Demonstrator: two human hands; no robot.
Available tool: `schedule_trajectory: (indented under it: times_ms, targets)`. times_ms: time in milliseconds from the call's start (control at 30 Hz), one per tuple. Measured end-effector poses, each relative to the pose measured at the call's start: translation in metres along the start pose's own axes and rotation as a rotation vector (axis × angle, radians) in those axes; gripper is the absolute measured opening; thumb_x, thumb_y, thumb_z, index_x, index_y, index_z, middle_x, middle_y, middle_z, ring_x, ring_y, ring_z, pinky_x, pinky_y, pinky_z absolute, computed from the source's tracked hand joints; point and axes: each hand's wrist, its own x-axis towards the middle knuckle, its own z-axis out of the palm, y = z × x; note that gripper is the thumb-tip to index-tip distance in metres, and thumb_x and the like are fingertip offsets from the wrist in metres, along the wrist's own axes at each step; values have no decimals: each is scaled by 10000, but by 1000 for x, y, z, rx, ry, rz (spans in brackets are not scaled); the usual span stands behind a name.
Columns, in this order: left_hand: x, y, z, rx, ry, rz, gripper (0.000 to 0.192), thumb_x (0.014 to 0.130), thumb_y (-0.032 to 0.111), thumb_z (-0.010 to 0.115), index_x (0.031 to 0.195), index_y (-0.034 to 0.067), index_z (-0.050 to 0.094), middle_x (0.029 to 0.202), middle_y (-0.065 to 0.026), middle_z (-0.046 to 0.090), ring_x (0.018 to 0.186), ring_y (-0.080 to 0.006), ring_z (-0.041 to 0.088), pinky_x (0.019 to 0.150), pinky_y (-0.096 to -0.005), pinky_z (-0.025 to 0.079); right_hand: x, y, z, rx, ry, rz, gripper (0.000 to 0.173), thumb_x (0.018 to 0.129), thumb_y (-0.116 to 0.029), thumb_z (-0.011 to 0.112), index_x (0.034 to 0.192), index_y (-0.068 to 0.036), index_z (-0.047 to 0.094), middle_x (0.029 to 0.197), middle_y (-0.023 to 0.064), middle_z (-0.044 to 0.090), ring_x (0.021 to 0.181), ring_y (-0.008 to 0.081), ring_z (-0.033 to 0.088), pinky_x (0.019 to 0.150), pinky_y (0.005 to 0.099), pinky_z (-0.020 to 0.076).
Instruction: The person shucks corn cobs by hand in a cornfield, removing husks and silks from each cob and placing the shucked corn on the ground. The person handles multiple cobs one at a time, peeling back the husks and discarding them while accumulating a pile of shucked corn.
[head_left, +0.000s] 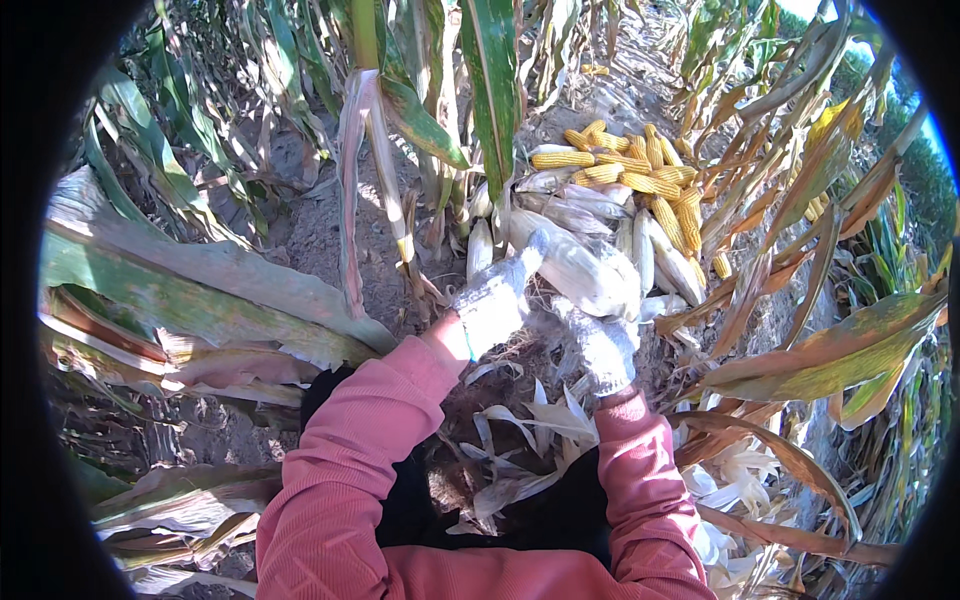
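An ear of corn in its pale husk (574, 266) lies slantwise between my gloved hands. My left hand (499, 296), in a whitish knit glove, is at the ear's left side, with the thumb against the husk. At the ear's lower right end is my right hand (600, 341), gloved too, its fingers beneath the end and partly hidden. Just beyond are several unhusked ears (574, 210) in a heap, and bare yellow cobs of corn (637, 169) are piled behind them. Another husked-over ear (480, 251) rests on the soil left of the heap.
Standing corn stalks with green and dry leaves (491, 97) rise ahead. Broad leaves (217, 292) reach in from the left, and drying leaves (825, 360) arch in from the right. Stripped husks (540, 427) lie between my knees, with more (727, 495) at the lower right.
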Motion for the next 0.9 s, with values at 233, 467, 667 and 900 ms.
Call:
schedule_trajectory:
  times_ms: [233,467,667,900]
  targets:
    - [8,10,6,-1567,187,-551,310,984,182,620,1242,10,597,1143,-84,655,1082,-191,638,963,-341,522,-40,-44,-19,366,-349,-13,856,764,56,731,1522,-48,347,1498,168,463,1371,306,474,1055,413,478]
    - [11,61,-9,-1283,8,-341,580,936,210,702,1423,-9,474,1278,-77,607,1138,-164,576,1030,-319,441,-41,-39,-3,376,-301,98,934,772,-227,866,1526,-19,354,1425,113,522,1282,188,499,1074,335,426]
    - [24,42,-13,-1211,267,-393,466,1027,367,577,1326,10,593,1187,-52,663,1065,-132,613,951,-287,485,-42,-7,13,150,-352,-84,823,723,-150,905,1424,-17,494,1333,74,615,1166,160,581,1018,341,473]
    - [26,28,-7,-1293,284,-406,353,1041,324,560,1174,17,673,995,-29,691,877,-113,618,805,-285,502,-45,5,31,-12,-304,-60,808,686,-213,920,1376,-25,543,1275,84,655,1148,152,595,1010,342,484]
